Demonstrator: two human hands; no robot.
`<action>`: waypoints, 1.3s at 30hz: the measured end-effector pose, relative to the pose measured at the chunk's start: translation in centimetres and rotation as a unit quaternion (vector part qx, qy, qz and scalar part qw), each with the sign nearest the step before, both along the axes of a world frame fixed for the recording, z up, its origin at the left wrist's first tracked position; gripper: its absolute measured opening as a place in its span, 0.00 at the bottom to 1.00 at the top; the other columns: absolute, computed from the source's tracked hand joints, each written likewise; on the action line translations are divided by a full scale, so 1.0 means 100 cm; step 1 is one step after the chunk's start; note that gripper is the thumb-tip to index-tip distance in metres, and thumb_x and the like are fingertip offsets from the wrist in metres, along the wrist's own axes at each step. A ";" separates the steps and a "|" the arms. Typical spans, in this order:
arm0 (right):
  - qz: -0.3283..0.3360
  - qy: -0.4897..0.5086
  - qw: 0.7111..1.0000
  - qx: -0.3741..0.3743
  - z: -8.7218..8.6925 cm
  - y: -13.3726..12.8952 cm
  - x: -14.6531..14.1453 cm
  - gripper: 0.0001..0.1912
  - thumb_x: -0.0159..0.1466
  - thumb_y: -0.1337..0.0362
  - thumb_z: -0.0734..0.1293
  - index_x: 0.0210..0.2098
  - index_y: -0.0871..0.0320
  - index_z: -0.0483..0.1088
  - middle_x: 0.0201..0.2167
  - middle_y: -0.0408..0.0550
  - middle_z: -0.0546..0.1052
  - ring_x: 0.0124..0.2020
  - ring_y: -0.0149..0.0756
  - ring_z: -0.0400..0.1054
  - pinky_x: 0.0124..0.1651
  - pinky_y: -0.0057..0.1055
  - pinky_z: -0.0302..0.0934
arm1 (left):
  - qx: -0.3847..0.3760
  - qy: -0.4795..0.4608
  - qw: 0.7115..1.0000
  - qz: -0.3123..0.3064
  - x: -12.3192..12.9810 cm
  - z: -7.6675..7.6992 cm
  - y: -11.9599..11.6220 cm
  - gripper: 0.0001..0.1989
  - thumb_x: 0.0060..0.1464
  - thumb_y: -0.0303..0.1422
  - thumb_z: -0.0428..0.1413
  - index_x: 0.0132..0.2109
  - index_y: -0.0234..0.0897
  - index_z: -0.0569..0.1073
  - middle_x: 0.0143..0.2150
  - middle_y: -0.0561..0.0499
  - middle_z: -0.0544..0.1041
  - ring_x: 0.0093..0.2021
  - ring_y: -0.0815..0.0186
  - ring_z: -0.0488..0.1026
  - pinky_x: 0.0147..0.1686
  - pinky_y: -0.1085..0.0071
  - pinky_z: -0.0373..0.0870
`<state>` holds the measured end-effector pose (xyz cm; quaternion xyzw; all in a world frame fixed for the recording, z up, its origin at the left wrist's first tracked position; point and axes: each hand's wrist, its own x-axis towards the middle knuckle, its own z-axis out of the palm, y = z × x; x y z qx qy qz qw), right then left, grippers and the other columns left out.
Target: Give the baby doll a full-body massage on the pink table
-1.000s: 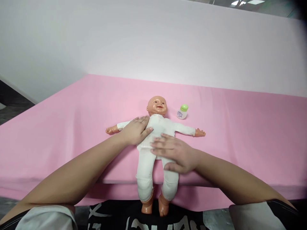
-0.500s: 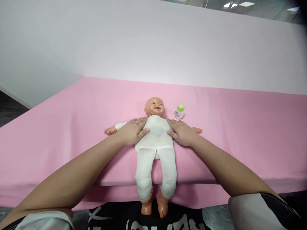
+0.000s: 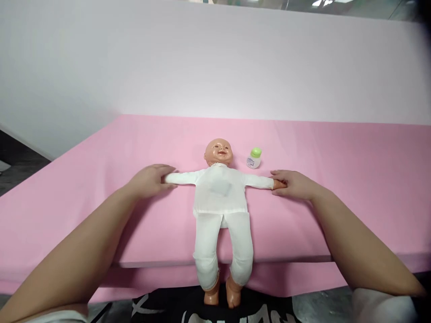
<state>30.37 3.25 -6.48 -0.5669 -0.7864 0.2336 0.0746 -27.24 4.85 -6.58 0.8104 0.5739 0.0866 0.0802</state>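
A baby doll (image 3: 220, 202) in a white cloth suit lies on its back, head away from me, arms stretched out sideways. My left hand (image 3: 151, 179) is closed around the doll's hand and wrist on the left, hiding that hand. On the other side, my right hand (image 3: 296, 184) grips the doll's other hand (image 3: 279, 184), with thumb and fingers on either side of it. The doll's feet (image 3: 233, 292) hang past the table edge near my body. A small clear bottle with a green cap (image 3: 254, 158) stands to the right of the doll's head.
A pink cloth (image 3: 353, 179) covers the table, whose front edge runs just before my body. Behind it rises a plain white wall or panel (image 3: 215, 63), with another white panel (image 3: 50, 89) at the left.
Both my hands have slid outward from the doll's chest and shoulders along its arms and now hold its two hands. The view has shifted slightly.
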 end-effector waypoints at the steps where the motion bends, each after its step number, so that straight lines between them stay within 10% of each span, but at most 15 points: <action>1: -0.013 0.015 1.000 -0.008 -0.001 0.001 0.005 0.25 0.62 0.49 0.78 0.57 0.48 0.84 0.75 0.50 0.72 0.78 0.69 0.61 0.73 0.55 0.64 | -0.004 -0.031 0.999 0.029 -0.011 0.000 0.004 0.38 0.52 0.55 0.63 0.65 0.41 0.82 0.71 0.41 0.78 0.68 0.41 0.77 0.68 0.54 0.73; 5: -0.044 0.074 0.996 -0.006 -0.004 0.005 0.007 0.19 0.58 0.51 0.80 0.48 0.47 0.86 0.73 0.48 0.74 0.70 0.66 0.71 0.66 0.51 0.70 | -0.048 -0.179 0.977 0.104 -0.032 -0.004 0.014 0.37 0.42 0.56 0.70 0.56 0.43 0.85 0.69 0.44 0.80 0.62 0.44 0.81 0.61 0.59 0.77; 12: -0.143 0.198 0.970 -0.013 -0.007 0.009 0.009 0.22 0.54 0.49 0.85 0.43 0.50 0.83 0.38 0.48 0.83 0.38 0.46 0.75 0.38 0.38 0.68 | -0.046 -0.264 0.950 0.160 -0.024 -0.004 0.008 0.26 0.39 0.45 0.75 0.45 0.43 0.81 0.39 0.49 0.84 0.39 0.56 0.80 0.39 0.64 0.74; 22: -0.222 0.545 0.801 -0.115 -0.033 0.027 0.001 0.33 0.53 0.56 0.88 0.55 0.53 0.80 0.34 0.45 0.78 0.28 0.32 0.68 0.26 0.29 0.64 | -0.126 -0.549 0.808 0.174 -0.012 -0.014 0.015 0.32 0.39 0.41 0.79 0.50 0.34 0.82 0.32 0.47 0.83 0.29 0.64 0.78 0.28 0.71 0.70; 30: -0.206 0.538 0.806 -0.141 -0.034 0.029 0.004 0.25 0.47 0.61 0.89 0.41 0.56 0.81 0.33 0.44 0.77 0.24 0.27 0.63 0.24 0.28 0.56 | -0.135 -0.548 0.802 0.197 -0.011 -0.013 0.017 0.19 0.44 0.34 0.75 0.43 0.36 0.81 0.30 0.45 0.84 0.26 0.62 0.80 0.25 0.72 0.71; 39: -0.239 0.526 0.812 -0.079 -0.045 0.037 -0.002 0.23 0.58 0.46 0.84 0.37 0.57 0.78 0.28 0.44 0.74 0.21 0.25 0.55 0.20 0.27 0.48 | -0.129 -0.539 0.806 0.210 -0.002 -0.010 0.015 0.09 0.56 0.35 0.69 0.39 0.36 0.79 0.28 0.45 0.82 0.25 0.61 0.81 0.23 0.73 0.68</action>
